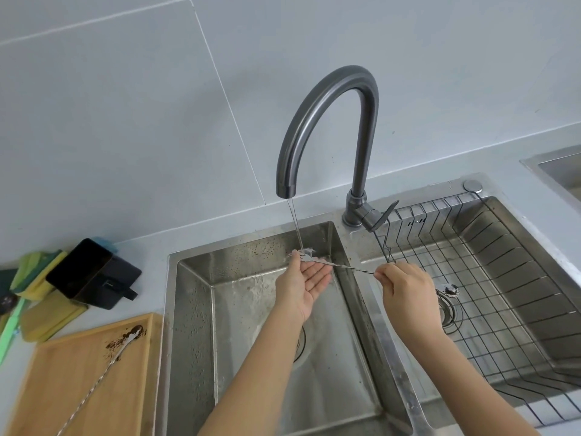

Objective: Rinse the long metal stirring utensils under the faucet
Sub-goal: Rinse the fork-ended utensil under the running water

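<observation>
Long twisted-stem stirring spoon [345,267] held level over the left basin [195,309] of the double sink, bowl end at 9 o'clock directly under the thin water stream [295,225], handle end at 3 o'clock. Right hand [405,291] pinched shut on the handle end, thumb and forefinger closed around the stem, hovering above the divider between the basins. Left hand [305,281] open, palm up and fingers spread, cupped just beneath the bowl end with fingertips touching the splash.

Gooseneck faucet [330,121] at 12 o'clock from the spoon, spout curving down to the left basin, lever [385,214] at its base on the right. Second stirring spoon [103,369] at 8 o'clock, lying diagonally on a wooden cutting board [63,388] on the tabletop [141,243], bowl end caked in brown grounds, more grounds scattered beside it. Wire rack [490,297] seated in the right basin at 3 o'clock, with what looked like a third spoon bowl [449,289] resting on it just past the right hand. Black container [81,272] tipped on its side at 9 o'clock, atop a black mat [125,278]; yellow and green cloths [37,269] farther left.
</observation>
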